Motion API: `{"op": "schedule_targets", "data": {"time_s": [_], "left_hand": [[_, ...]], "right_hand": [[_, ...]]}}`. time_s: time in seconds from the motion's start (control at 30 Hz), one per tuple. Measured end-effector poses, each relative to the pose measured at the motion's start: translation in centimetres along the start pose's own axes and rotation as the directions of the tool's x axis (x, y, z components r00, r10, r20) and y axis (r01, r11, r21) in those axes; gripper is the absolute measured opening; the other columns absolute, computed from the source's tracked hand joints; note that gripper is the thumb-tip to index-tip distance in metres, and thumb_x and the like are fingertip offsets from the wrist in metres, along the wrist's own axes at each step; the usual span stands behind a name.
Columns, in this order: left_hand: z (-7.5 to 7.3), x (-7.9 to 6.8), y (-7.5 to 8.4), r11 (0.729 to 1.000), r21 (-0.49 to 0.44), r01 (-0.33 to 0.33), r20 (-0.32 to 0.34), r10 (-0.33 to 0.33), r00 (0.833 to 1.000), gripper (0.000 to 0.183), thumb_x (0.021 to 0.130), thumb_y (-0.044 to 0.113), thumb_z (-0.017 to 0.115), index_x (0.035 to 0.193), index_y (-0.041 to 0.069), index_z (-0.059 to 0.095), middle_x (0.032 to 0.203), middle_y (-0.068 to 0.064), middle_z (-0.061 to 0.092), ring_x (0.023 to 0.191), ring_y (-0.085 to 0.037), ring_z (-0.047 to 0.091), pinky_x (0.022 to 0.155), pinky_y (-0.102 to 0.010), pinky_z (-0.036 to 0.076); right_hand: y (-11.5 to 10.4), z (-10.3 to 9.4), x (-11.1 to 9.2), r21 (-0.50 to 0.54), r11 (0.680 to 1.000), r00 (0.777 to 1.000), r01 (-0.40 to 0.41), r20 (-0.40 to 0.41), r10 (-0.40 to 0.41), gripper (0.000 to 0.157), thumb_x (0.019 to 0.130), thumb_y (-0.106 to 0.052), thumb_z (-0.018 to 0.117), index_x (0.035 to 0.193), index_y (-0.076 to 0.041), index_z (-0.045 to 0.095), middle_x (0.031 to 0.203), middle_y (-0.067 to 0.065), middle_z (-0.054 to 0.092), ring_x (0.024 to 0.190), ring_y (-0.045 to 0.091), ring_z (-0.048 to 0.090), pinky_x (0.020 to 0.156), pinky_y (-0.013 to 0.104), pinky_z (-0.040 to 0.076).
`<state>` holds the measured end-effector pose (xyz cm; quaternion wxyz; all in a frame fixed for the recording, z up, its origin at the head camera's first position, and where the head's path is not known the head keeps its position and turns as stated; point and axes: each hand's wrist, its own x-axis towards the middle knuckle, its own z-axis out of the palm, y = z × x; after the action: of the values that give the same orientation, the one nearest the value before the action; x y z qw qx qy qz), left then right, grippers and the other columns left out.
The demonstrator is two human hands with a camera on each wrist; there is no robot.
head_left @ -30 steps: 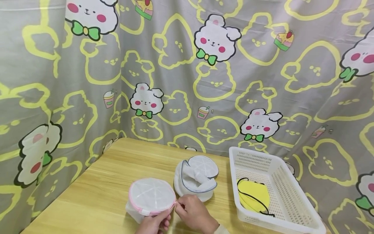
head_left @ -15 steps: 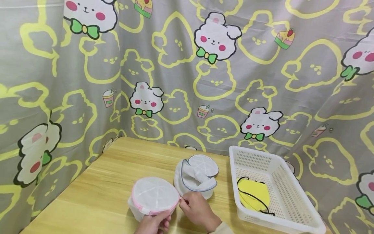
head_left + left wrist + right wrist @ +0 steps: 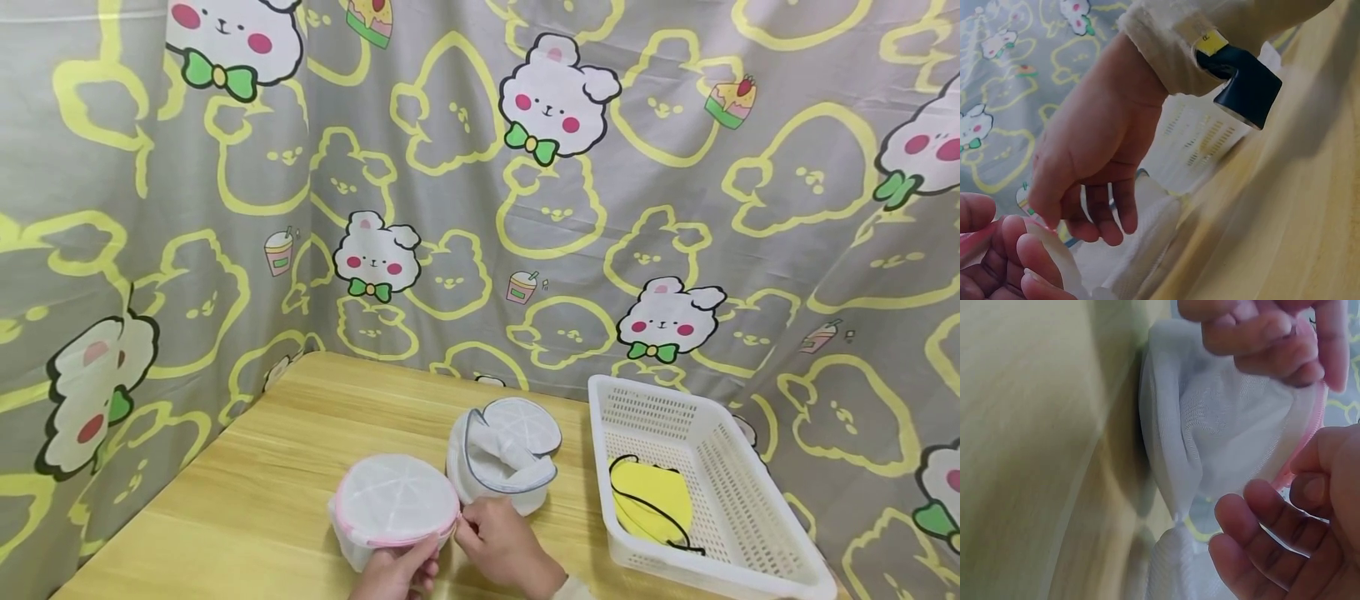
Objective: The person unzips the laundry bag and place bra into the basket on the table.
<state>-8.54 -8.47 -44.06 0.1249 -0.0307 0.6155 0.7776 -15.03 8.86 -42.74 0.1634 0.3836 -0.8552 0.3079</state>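
Observation:
A round white mesh laundry bag (image 3: 397,500) with a pink zipper edge stands on the table near the front. My left hand (image 3: 397,575) pinches its front rim between thumb and fingers. At the rim's right side, my right hand (image 3: 498,542) pinches the pink zipper end, its other fingers loosely curled in the left wrist view. Seen from the right wrist, the bag's soft mesh wall (image 3: 1235,431) hangs in folds below the pink edge. Just behind the right hand sits a second mesh laundry bag (image 3: 517,425), trimmed in dark blue, its lid partly folded open.
To the right stands a white perforated plastic basket (image 3: 720,575). In it lies a yellow pouch (image 3: 652,504) with a black cord. Patterned grey curtains (image 3: 465,208) enclose the wooden table (image 3: 247,483) at the back and sides.
The pink-edged bag has shifted slightly right. My right hand has moved out to the right with the zipper end, then back a little. The left hand keeps its grip on the front rim.

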Motion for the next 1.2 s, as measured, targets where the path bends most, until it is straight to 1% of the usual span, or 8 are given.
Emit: {"op": "schedule_targets", "data": {"time_s": [0.2, 0.33, 0.4, 0.63, 0.83, 1.0, 1.1, 1.2], "left_hand": [[0.2, 0.2, -0.1, 1.000, 0.023, 0.020, -0.013, -0.020, 1.000, 0.025, 0.094, 0.031, 0.063, 0.079, 0.011, 0.062, 0.067, 0.005, 0.058, 0.059, -0.008, 0.056, 0.056, -0.022, 0.043], [0.2, 0.2, -0.2, 0.999, 0.022, 0.030, -0.033, -0.029, 0.999, 0.025, 0.093, 0.031, 0.064, 0.079, 0.011, 0.063, 0.067, 0.005, 0.058, 0.060, -0.009, 0.056, 0.058, -0.023, 0.044], [0.3, 0.2, -0.3, 0.999, 0.022, 0.028, -0.046, -0.027, 0.999, 0.024, 0.093, 0.031, 0.065, 0.080, 0.011, 0.064, 0.067, 0.004, 0.058, 0.060, -0.009, 0.056, 0.058, -0.023, 0.044], [0.4, 0.2, -0.4, 0.998, 0.050, 0.033, -0.075, -0.029, 0.997, 0.027, 0.090, 0.037, 0.067, 0.077, 0.013, 0.067, 0.067, 0.006, 0.059, 0.061, -0.010, 0.057, 0.060, -0.025, 0.044], [0.2, 0.4, -0.5, 0.998, 0.060, 0.025, -0.071, -0.021, 0.997, 0.024, 0.093, 0.031, 0.065, 0.079, 0.012, 0.068, 0.066, 0.006, 0.059, 0.061, -0.009, 0.057, 0.060, -0.025, 0.043], [0.2, 0.5, -0.3, 0.998, 0.052, 0.021, -0.083, -0.016, 0.996, 0.021, 0.092, 0.026, 0.065, 0.082, 0.008, 0.069, 0.066, 0.005, 0.059, 0.060, -0.009, 0.057, 0.058, -0.024, 0.044], [0.3, 0.5, -0.2, 0.997, 0.082, 0.005, -0.095, 0.002, 0.996, 0.022, 0.091, 0.025, 0.065, 0.082, 0.006, 0.068, 0.066, 0.005, 0.059, 0.059, -0.009, 0.057, 0.056, -0.024, 0.044], [0.3, 0.4, -0.1, 0.996, 0.089, 0.007, -0.099, 0.002, 0.995, 0.024, 0.091, 0.026, 0.066, 0.081, 0.005, 0.067, 0.065, 0.005, 0.059, 0.058, -0.009, 0.056, 0.056, -0.024, 0.044]], "right_hand": [[-1.1, -0.2, -0.1, 0.015, 1.000, 0.999, 0.005, 0.053, -0.006, 0.043, 0.086, -0.008, 0.059, 0.055, -0.020, 0.033, 0.056, -0.014, 0.035, 0.051, -0.006, 0.029, 0.043, 0.008, 0.026], [-1.6, -0.3, -0.2, 0.037, 0.999, 0.994, -0.016, 0.105, 0.012, 0.041, 0.087, -0.009, 0.060, 0.056, -0.019, 0.035, 0.055, -0.017, 0.032, 0.051, -0.007, 0.029, 0.042, 0.009, 0.026], [-1.9, -0.3, -0.2, 0.039, 0.999, 0.993, -0.006, 0.116, 0.002, 0.040, 0.087, -0.009, 0.060, 0.056, -0.018, 0.036, 0.055, -0.018, 0.030, 0.051, -0.007, 0.028, 0.043, 0.008, 0.026], [-2.2, -0.5, -0.1, 0.072, 0.994, 0.989, 0.081, 0.119, -0.089, 0.035, 0.088, -0.007, 0.061, 0.059, -0.017, 0.044, 0.060, -0.015, 0.040, 0.057, -0.008, 0.034, 0.050, 0.005, 0.030], [-2.1, -0.4, -0.1, 0.056, 0.992, 0.988, 0.113, 0.100, -0.118, 0.037, 0.087, -0.007, 0.061, 0.059, -0.018, 0.040, 0.058, -0.013, 0.040, 0.057, -0.008, 0.031, 0.050, 0.004, 0.028], [-2.0, -0.3, -0.1, 0.028, 0.996, 0.993, 0.089, 0.070, -0.090, 0.038, 0.083, -0.006, 0.061, 0.057, -0.018, 0.036, 0.056, -0.014, 0.035, 0.054, -0.008, 0.030, 0.046, 0.006, 0.026], [-1.9, -0.3, -0.1, 0.017, 0.999, 0.997, 0.043, 0.067, -0.044, 0.039, 0.082, -0.007, 0.061, 0.055, -0.019, 0.035, 0.055, -0.015, 0.033, 0.053, -0.007, 0.029, 0.044, 0.007, 0.026], [-1.7, -0.3, 0.0, -0.006, 1.000, 0.997, 0.004, 0.075, -0.004, 0.040, 0.085, -0.010, 0.061, 0.054, -0.020, 0.035, 0.056, -0.016, 0.033, 0.052, -0.006, 0.030, 0.044, 0.008, 0.027]]}}
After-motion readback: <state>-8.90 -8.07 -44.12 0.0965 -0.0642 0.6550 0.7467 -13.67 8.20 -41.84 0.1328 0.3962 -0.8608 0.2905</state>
